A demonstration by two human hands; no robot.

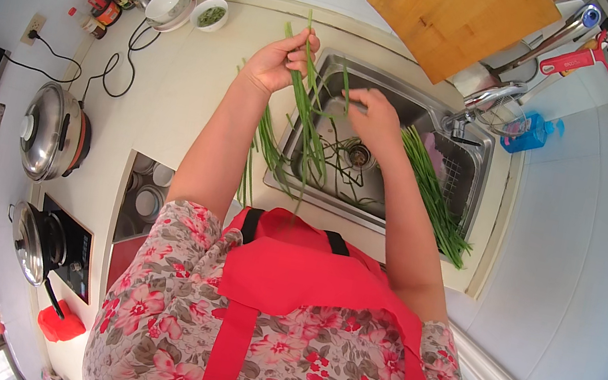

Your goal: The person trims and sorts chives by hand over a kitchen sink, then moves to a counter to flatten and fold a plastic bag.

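My left hand is closed around a few long green stalks, which look like garlic chives and hang over the sink's near left edge. Over the basin, my right hand pinches a thin green leaf between thumb and finger. Loose green scraps lie around the drain of the steel sink. A thick bundle of green stalks rests across the sink's right part, its ends past the near rim. More stalks lie on the counter at the sink's left, partly behind my left forearm.
A wooden cutting board leans behind the sink near the faucet and a blue soap bottle. Leftward on the counter are bowls, a small bowl of chopped greens, bottles, a lidded electric pan and cords.
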